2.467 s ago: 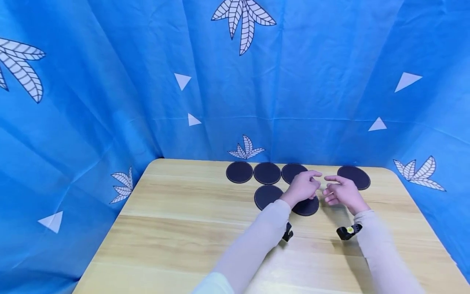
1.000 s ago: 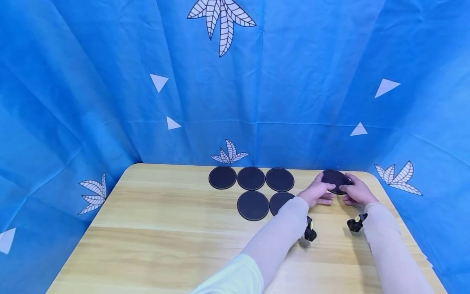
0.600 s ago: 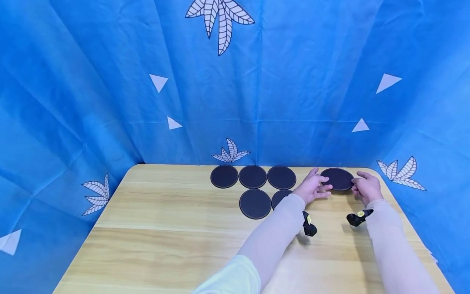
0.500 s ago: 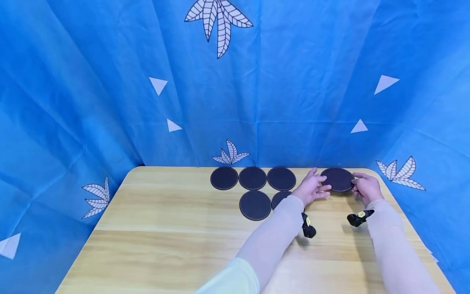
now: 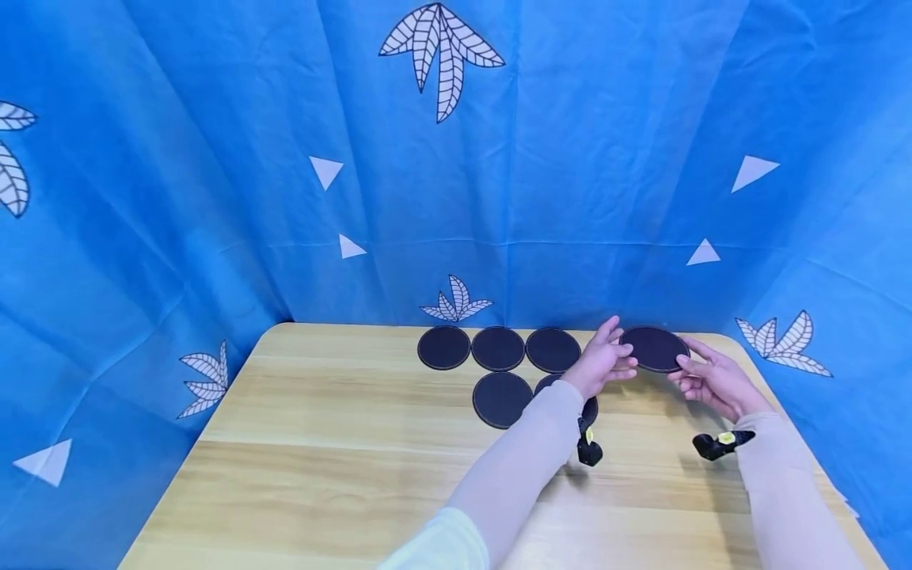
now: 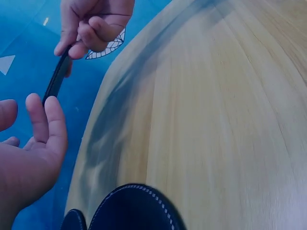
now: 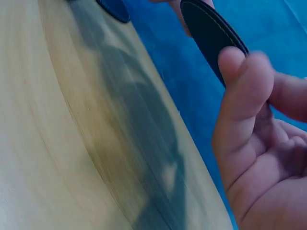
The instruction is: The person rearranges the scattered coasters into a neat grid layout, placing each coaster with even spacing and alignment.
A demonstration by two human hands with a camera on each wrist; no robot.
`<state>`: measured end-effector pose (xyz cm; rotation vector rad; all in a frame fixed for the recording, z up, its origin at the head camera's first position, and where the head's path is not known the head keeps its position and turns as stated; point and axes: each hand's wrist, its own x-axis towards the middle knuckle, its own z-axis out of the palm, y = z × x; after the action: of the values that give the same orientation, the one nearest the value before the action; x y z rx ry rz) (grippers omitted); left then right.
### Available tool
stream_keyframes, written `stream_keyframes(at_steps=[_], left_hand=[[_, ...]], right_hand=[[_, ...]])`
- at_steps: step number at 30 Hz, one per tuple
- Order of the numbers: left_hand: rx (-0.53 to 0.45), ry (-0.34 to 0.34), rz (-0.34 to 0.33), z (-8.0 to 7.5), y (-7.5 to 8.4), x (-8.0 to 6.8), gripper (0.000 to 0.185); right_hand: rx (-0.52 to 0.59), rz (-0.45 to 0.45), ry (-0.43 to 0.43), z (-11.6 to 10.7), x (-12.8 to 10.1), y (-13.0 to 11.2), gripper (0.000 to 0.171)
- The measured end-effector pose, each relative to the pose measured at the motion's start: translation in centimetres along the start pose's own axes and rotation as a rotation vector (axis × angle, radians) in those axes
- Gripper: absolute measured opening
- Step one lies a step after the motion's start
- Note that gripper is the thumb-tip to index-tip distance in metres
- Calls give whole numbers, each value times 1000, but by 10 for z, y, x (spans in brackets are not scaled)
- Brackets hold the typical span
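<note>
A round black coaster [image 5: 651, 349] with a stitched rim is raised off the table near the back right corner. My right hand [image 5: 716, 384] pinches its right edge, thumb on top and fingers below. At the opposite edge, my left hand [image 5: 602, 362] touches it with fingers spread. The left wrist view shows the coaster [image 6: 57, 76] edge-on, two left fingertips [image 6: 55, 112] against its near end. Through the right wrist view the coaster [image 7: 211, 38] tilts between finger and thumb. To the left lie several matching coasters [image 5: 498, 348], one partly hidden by my left wrist.
The wooden table [image 5: 321, 443] ends at a blue curtain [image 5: 570, 198] printed with white leaves and triangles. Three coasters line the back edge, with two in front of them. Black wrist cameras [image 5: 721, 445] hang beneath both wrists.
Both hands have moved right from beside the laid coasters to the separate coaster, which has been lifted off the table. The laid coasters have stayed put.
</note>
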<state>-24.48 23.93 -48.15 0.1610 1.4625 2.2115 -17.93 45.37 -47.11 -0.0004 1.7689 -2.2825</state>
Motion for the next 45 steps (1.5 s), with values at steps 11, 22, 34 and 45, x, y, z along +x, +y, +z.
stream_keyframes(at_steps=[11,22,34,45], left_hand=[[398,70,171,-7,10,-16,71],[347,49,175,-35,25,-31,61],[310,-203,176,-92,62,-62,64],[363,-266,192,-122,79,-87,64]], right_hand=[[235,-115,-32,34,-2,3,86],[273,-159,-59,77,-3,5,89],[107,-195,-298,115,6,11,91],[64,-220,-344,149,6,11,90]])
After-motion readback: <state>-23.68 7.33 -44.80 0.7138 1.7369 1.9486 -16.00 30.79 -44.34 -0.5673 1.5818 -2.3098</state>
